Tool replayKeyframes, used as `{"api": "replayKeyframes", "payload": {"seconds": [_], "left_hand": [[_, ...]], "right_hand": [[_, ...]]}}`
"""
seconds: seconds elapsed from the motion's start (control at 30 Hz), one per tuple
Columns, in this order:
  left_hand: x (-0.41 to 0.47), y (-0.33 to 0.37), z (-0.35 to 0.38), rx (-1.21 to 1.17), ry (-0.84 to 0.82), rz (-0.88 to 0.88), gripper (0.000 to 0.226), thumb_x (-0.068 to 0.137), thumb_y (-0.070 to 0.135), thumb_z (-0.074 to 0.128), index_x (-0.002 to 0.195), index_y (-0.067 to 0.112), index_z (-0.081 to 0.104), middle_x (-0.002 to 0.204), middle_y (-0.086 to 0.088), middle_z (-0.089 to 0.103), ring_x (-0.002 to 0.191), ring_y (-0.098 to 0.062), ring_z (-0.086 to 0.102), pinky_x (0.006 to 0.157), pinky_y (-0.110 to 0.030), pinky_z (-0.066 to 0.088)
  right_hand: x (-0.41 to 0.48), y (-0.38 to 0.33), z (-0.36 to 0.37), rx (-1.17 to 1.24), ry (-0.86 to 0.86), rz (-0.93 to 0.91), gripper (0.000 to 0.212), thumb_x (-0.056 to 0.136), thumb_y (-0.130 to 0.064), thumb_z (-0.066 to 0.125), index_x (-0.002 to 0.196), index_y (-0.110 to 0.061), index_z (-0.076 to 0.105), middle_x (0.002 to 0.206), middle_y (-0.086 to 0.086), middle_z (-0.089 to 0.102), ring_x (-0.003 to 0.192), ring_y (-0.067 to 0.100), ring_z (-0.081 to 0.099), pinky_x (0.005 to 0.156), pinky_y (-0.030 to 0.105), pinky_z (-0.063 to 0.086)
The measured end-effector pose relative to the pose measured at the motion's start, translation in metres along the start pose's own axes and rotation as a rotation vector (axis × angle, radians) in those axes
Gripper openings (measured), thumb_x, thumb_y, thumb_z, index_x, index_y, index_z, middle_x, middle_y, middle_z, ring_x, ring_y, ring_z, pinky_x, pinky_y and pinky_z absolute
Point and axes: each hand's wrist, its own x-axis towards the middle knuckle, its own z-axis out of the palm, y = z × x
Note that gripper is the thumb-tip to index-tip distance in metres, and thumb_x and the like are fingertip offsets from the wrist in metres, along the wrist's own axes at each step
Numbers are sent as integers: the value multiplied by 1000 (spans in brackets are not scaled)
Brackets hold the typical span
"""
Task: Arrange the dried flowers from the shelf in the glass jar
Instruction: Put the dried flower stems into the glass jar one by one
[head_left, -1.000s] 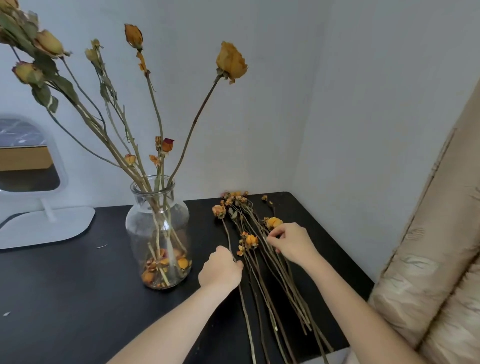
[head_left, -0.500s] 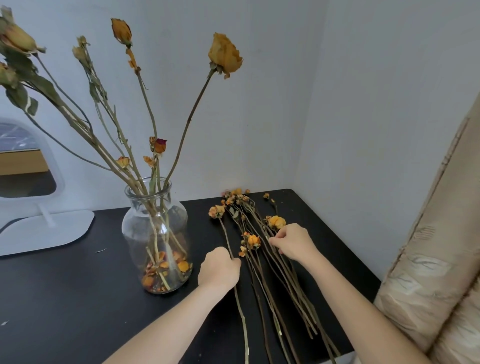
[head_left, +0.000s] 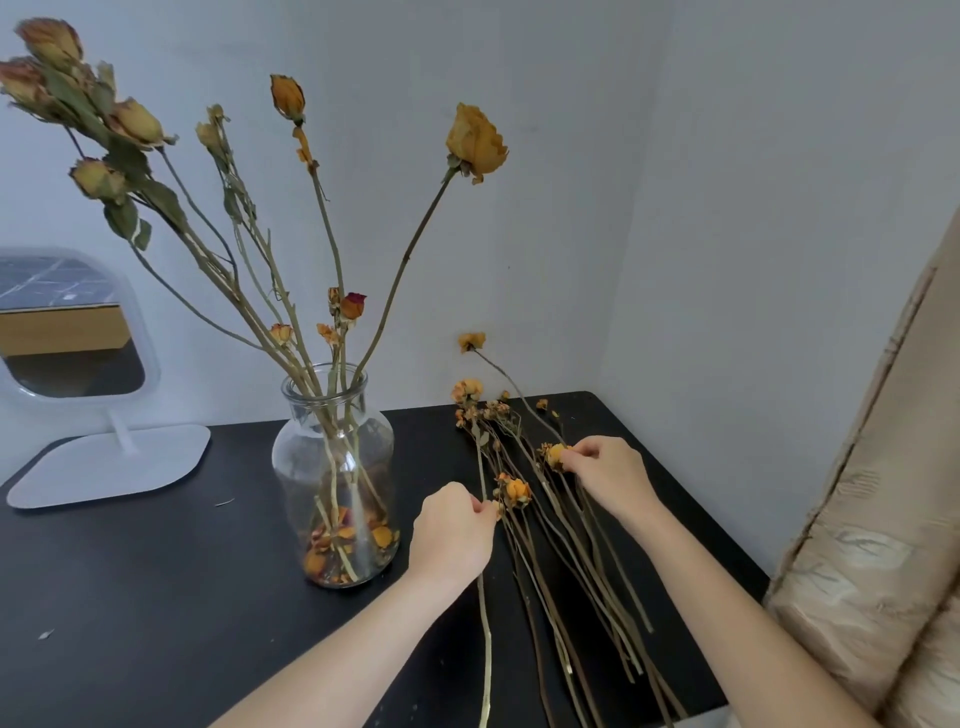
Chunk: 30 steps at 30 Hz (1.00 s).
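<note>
A clear glass jar (head_left: 332, 467) stands on the black shelf (head_left: 156, 571), with several tall dried roses (head_left: 475, 140) in it and loose petals at its bottom. To its right lies a bundle of several loose dried stems (head_left: 566, 587) with small orange heads. My left hand (head_left: 452, 535) pinches one long pale stem (head_left: 484, 623) next to an orange bud (head_left: 517, 491). My right hand (head_left: 608, 473) pinches a thin stem by a yellow bud (head_left: 555, 454); that stem's flower head (head_left: 471, 341) is raised off the shelf against the wall.
A white standing mirror (head_left: 78, 332) with a flat base (head_left: 109, 462) sits at the left rear. Beige patterned fabric (head_left: 883, 519) rises along the right side. Walls close the shelf at the back and right; its front edge runs near the stems' ends.
My right hand has tilted one thin stem up, so its flower head now stands clear above the pile. My left hand keeps its pinch on the long pale stem.
</note>
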Motion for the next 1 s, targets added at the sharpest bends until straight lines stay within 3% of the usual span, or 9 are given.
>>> {"api": "replayKeyframes", "payload": {"seconds": [0.1,0.27,0.47,0.63,0.8,1.0], "left_hand": [[-10,6,-9,-22,38,66,15,93,27,50,79,23,52,64,6,57,55,-6,55,47,-14,33],[-33,19,-37,-80,150,253,16,94,29,49,78,28,51,57,5,57,56,-4,57,51,-9,37],[-74,37,-94,-312,240,497,13,89,28,55,77,30,55,52,5,54,46,-1,48,51,-14,40],[-95,49,-142,-429,201,539,10,89,25,55,79,25,57,51,10,54,45,2,48,48,-9,40],[-100,51,-166,-243,36,574,8,90,31,52,84,29,57,53,14,56,46,1,50,52,-11,44],[-81,67,-189,-327,291,560,9,91,24,52,83,25,57,54,12,59,44,1,52,44,-11,41]], "right_hand": [[-1,-1,-3,27,19,-2,12,89,-29,58,77,-28,61,80,-10,61,77,1,54,57,16,34],[-1,-8,-12,79,24,-10,11,89,-28,57,82,-24,63,82,-9,61,77,-1,52,57,16,33],[-3,-16,-14,90,26,-45,11,89,-30,57,84,-24,64,85,-7,63,78,-2,52,59,17,34],[-6,-28,-13,105,48,-86,12,89,-30,57,79,-26,63,83,-7,64,77,1,55,57,17,34],[-12,-38,-13,130,86,-104,17,91,-28,54,88,-16,66,86,-1,64,84,12,58,64,25,38],[-20,-54,-22,180,133,-120,26,92,-26,52,107,-8,63,97,5,63,89,18,56,76,30,40]]}}
